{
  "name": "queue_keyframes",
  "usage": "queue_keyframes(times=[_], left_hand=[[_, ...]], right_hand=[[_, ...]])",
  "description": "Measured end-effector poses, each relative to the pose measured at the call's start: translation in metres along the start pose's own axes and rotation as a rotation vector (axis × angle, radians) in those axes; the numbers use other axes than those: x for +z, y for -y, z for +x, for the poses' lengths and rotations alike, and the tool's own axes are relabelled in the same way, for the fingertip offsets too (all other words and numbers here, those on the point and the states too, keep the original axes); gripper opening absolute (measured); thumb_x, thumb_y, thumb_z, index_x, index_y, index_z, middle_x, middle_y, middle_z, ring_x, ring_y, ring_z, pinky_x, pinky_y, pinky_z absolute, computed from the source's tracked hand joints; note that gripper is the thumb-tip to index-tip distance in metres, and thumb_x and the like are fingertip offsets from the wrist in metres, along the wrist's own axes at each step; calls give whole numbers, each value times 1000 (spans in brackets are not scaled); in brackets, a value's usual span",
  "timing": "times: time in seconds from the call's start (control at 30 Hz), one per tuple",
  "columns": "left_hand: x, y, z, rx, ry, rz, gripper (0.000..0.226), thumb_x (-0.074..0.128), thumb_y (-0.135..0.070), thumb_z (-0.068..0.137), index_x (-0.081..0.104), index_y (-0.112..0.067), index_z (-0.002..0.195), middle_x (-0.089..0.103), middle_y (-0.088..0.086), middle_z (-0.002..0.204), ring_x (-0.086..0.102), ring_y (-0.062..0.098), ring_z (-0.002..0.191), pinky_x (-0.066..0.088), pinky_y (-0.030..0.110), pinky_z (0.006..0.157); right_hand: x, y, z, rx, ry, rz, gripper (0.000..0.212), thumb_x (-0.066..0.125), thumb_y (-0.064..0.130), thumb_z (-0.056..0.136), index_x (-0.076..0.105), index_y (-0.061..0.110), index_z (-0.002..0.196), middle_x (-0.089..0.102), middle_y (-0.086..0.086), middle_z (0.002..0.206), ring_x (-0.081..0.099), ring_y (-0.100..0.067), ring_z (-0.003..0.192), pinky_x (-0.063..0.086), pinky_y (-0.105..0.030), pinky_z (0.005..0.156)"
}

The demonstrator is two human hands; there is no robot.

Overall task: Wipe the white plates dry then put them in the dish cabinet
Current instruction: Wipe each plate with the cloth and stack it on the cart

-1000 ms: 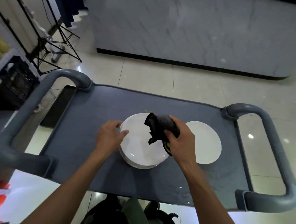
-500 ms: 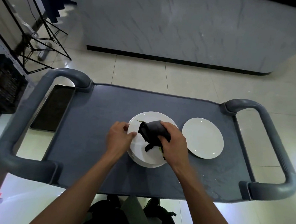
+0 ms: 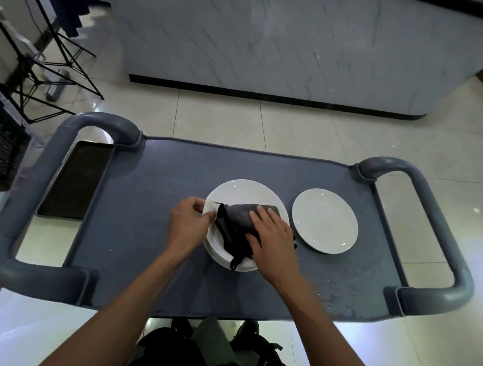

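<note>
Head view: your right hand (image 3: pixel 271 238) lies flat on the dark cloth (image 3: pixel 236 225), fingers extended, pressing it onto the top plate of the plate stack (image 3: pixel 242 190) at centre frame. This grip is open; it presses the cloth and does not clasp it. Your left hand (image 3: pixel 188 222) pinches the left rim of the same top plate between thumb and curled fingers, steadying it.

The stack sits on the grey cart top (image 3: pixel 148 205), which serves as the worktop. A single plate (image 3: pixel 325 220) lies just to the right of the stack, apart from it, and nearer your right hand.

Key relation: the cloth covers the lower and middle part of the top plate, running from the lower rim up toward the right. The bare white surface lies above the cloth, toward the upper part of the frame, away from your body. The next wiping stroke therefore likely runs upward from the right hand, while the left hand holds the rim against rotation.

The dish cabinet is not in view.
</note>
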State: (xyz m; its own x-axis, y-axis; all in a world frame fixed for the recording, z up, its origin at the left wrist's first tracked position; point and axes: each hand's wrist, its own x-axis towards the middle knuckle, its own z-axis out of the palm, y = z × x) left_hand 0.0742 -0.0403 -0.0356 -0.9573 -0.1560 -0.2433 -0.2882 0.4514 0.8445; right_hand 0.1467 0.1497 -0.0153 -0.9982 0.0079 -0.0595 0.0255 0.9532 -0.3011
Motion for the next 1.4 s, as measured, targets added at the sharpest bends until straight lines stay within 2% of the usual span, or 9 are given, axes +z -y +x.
queue_keyframes(times=[0.13, 0.33, 0.47, 0.6, 0.7, 0.8, 0.9, 1.1, 1.4], left_hand=[[-4, -6, 2, 19, 32, -40, 13, 76, -25, 78, 67, -27, 86, 68, -18, 83, 64, 1, 82, 43, 16, 64], [-9, -8, 3, -27, 204, -19, 14, 62, -25, 90, 49, -28, 92, 65, -2, 90, 66, 21, 86, 60, 44, 68], [-17, -16, -1, -67, 335, -144, 15, 57, -20, 95, 44, -28, 97, 66, 11, 99, 69, 27, 85, 61, 43, 58], [-25, -26, -6, -128, 498, -396, 48, 47, 12, 89, 60, -25, 116, 70, 17, 108, 70, 27, 83, 60, 41, 61], [-31, -25, -10, -123, 557, -458, 63, 44, 19, 86, 66, -26, 124, 72, 13, 110, 71, 30, 88, 61, 48, 71], [-36, -23, -11, -98, 579, -489, 63, 46, 20, 85, 68, -25, 123, 72, 18, 110, 69, 36, 90, 56, 59, 81], [-35, -22, -14, -75, 575, -503, 61, 48, 20, 84, 70, -25, 118, 71, 21, 109, 70, 39, 92, 54, 62, 82], [-32, -25, -17, -72, 558, -523, 58, 52, 21, 84, 66, -17, 125, 75, 17, 101, 73, 37, 87, 61, 46, 65], [-39, -36, -14, -63, 448, -660, 61, 53, 20, 84, 64, -20, 129, 75, 12, 102, 71, 29, 81, 60, 42, 62]], right_hand=[[5, 0, -2, 6, -6, -11, 56, 48, 38, 103, 33, 26, 155, 24, 2, 165, 16, -19, 153, 14, -39, 124], [6, 2, -6, -38, -20, -11, 57, 49, 33, 102, 29, 33, 156, 25, 6, 165, 18, -22, 153, 21, -41, 120], [5, 4, -8, -31, -58, 11, 56, 52, 26, 102, 33, 35, 154, 28, 7, 163, 22, -23, 152, 28, -43, 115], [7, 6, -8, -28, -76, 26, 53, 50, 23, 104, 36, 35, 153, 29, 7, 163, 23, -24, 152, 29, -46, 115], [9, 12, -7, -28, -97, 24, 52, 51, 20, 103, 40, 34, 152, 32, 6, 162, 23, -25, 152, 29, -49, 114], [9, 21, -3, -25, -149, 39, 51, 55, 18, 100, 46, 33, 149, 37, 5, 159, 28, -27, 150, 31, -51, 111], [6, 26, 6, -38, -169, 41, 52, 54, 16, 100, 46, 33, 148, 36, 4, 160, 27, -28, 150, 31, -52, 112], [-5, 34, 29, -69, -236, 23, 52, 53, 13, 99, 45, 33, 147, 36, 4, 160, 24, -27, 151, 31, -53, 111], [-37, 32, 58, -13, -321, 13, 51, 44, 16, 104, 39, 32, 152, 28, 6, 164, 12, -21, 155, 16, -47, 121]])
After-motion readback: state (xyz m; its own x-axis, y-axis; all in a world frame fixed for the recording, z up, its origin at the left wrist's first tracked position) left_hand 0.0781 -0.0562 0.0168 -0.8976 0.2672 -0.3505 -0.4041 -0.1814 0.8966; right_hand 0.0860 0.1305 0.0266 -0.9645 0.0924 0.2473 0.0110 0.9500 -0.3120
